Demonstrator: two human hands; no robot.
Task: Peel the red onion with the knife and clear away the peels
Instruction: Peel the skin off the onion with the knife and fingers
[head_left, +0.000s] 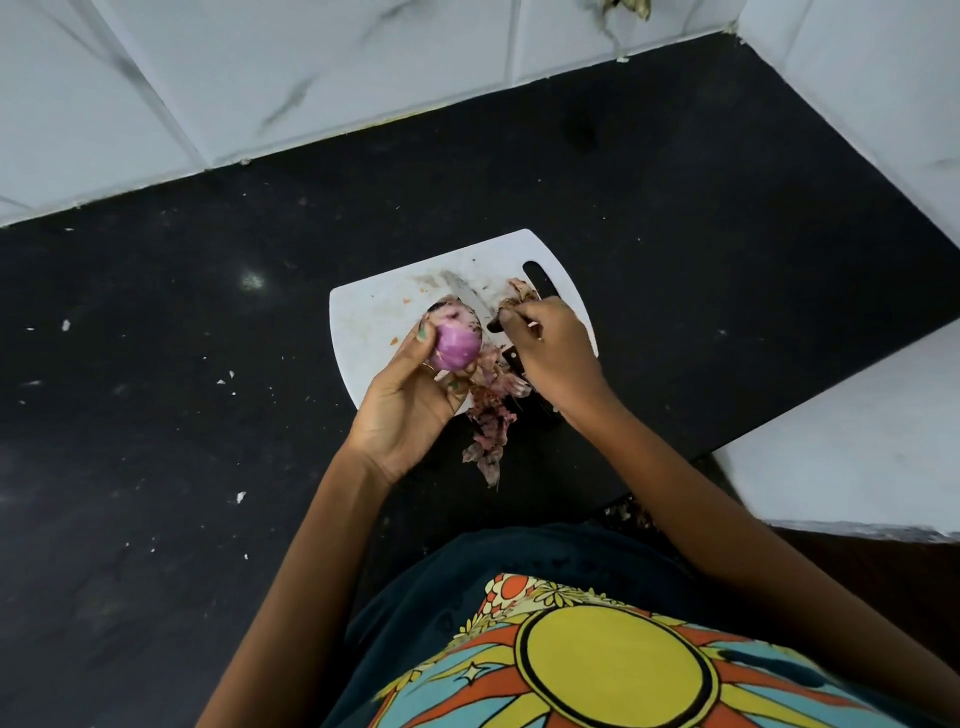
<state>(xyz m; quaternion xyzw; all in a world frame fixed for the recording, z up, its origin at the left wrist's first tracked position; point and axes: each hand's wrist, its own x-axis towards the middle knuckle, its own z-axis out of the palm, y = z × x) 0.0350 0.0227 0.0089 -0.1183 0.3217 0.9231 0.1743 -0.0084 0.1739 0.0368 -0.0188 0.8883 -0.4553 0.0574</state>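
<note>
My left hand holds the red onion just above the white cutting board. The onion is purple and smooth, with its skin off on the side I can see. The knife lies low across the board behind the onion, blade pointing to the far left. My right hand covers its black handle, with the fingers closed where handle meets blade. A heap of pinkish-brown peels trails from under the onion off the board's near edge onto the counter. More peel lies by the board's handle slot.
The board sits on a black stone counter flecked with small white scraps. White marble-look tiled walls close off the back and the right. A white ledge stands at the near right. My patterned shirt fills the bottom of the view.
</note>
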